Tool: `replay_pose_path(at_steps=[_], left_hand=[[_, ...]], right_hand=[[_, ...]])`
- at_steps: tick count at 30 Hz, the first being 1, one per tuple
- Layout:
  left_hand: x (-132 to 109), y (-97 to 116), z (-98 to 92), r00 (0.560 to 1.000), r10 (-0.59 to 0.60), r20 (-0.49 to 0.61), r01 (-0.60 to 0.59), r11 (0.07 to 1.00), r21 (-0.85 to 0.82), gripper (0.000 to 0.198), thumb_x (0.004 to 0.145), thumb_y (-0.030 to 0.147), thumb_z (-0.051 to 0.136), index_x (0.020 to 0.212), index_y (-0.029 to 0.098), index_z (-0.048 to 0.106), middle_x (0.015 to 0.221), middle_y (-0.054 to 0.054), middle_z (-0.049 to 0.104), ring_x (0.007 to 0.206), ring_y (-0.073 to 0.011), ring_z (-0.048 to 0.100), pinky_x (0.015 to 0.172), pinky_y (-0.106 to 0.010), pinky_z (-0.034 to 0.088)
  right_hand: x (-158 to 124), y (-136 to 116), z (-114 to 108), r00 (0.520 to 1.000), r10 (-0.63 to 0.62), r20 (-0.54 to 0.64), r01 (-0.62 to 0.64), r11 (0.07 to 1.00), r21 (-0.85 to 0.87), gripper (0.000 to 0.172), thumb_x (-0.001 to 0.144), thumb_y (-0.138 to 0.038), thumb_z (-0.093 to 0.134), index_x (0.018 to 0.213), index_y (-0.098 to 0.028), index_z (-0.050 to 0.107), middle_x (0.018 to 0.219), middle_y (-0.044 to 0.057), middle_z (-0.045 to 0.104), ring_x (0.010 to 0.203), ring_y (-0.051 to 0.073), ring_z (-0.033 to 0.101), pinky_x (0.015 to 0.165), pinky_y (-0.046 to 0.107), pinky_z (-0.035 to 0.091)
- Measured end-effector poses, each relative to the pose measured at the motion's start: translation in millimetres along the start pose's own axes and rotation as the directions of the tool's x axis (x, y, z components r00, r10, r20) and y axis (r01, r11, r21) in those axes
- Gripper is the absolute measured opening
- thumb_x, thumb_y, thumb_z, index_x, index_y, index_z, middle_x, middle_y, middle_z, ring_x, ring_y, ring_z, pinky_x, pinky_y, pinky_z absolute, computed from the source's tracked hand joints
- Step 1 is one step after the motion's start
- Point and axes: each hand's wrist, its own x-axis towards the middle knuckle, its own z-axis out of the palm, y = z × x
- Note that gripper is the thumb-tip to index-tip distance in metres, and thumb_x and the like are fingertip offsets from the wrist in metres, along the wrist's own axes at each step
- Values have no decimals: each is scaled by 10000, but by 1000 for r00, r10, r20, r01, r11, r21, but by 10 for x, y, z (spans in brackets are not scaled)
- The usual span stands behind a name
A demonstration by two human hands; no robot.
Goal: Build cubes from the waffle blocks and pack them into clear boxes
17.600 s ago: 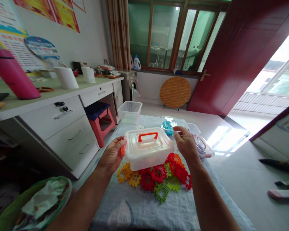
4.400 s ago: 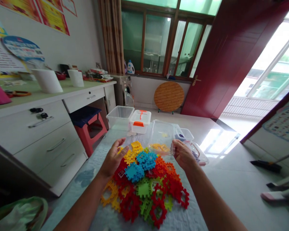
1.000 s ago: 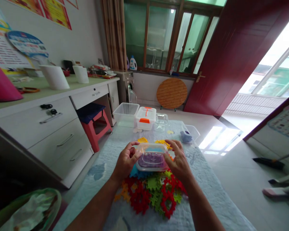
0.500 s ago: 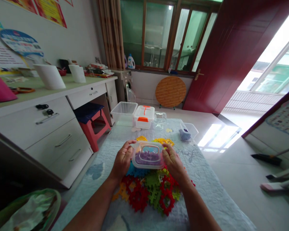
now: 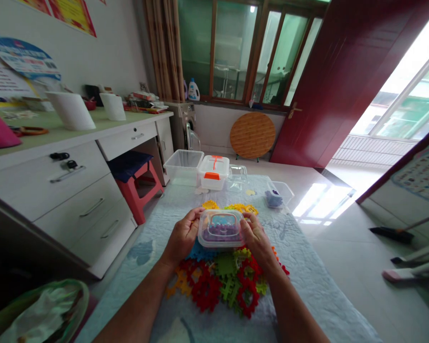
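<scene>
Between both hands is a small clear plastic box (image 5: 222, 228) with its lid on and small purple pieces showing inside. My left hand (image 5: 183, 234) grips its left end, and my right hand (image 5: 256, 236) grips its right end. The box is held above a pile of gear-shaped toy pieces. Among them are red gears (image 5: 205, 291), green gears (image 5: 227, 269), blue gears (image 5: 201, 252) and orange ones (image 5: 180, 283). Yellow gears (image 5: 243, 208) lie beyond the box, which hides part of the pile.
Farther along the cloth-covered table (image 5: 146, 276) stand a large clear bin (image 5: 184, 166), a lidded box with orange latches (image 5: 214, 172), a clear lid (image 5: 238, 175) and an open tub with purple pieces (image 5: 274, 197). A red stool (image 5: 137, 188) and a waste bin (image 5: 82, 290) are at the left.
The box keeps its place between both hands, shifted very slightly to the right and up. The purple pieces inside look spread differently. The camera view has moved a little.
</scene>
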Motion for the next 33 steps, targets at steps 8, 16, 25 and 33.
replay_pose_path(at_steps=[8,16,25,33], left_hand=[[-30,69,19,999,35,-16,-33,996,81,447,911,340,440,1320,175,510,1150,-80,693,964,-221,662,847,-303,497],[-15,69,-13,998,33,-59,-28,995,97,408,904,396,454,1224,185,595,1116,-68,705,996,-232,656,875,-308,490],[17,21,-142,996,-18,90,30,992,-124,529,906,406,465,1387,187,432,1255,-115,629,1069,-244,628,923,-352,480],[-37,80,-359,908,-27,419,53,997,-50,1250,539,374,863,1522,256,100,1486,-190,377,1347,-335,403,1090,-490,333]], right_hand=[[53,85,-22,995,84,55,-92,983,161,360,880,-498,464,1118,-228,465,702,-40,571,519,109,510,466,211,405],[32,142,-16,999,-19,-37,18,999,-30,327,909,-458,391,1094,-226,529,624,-51,536,518,127,487,513,243,418],[50,-60,-66,927,-296,-229,188,897,-400,242,910,-342,443,960,-194,627,982,69,618,924,205,566,849,364,451],[62,-194,51,939,-342,37,337,894,-295,208,855,-308,580,1036,-242,659,1227,78,572,1180,232,495,1042,440,360]])
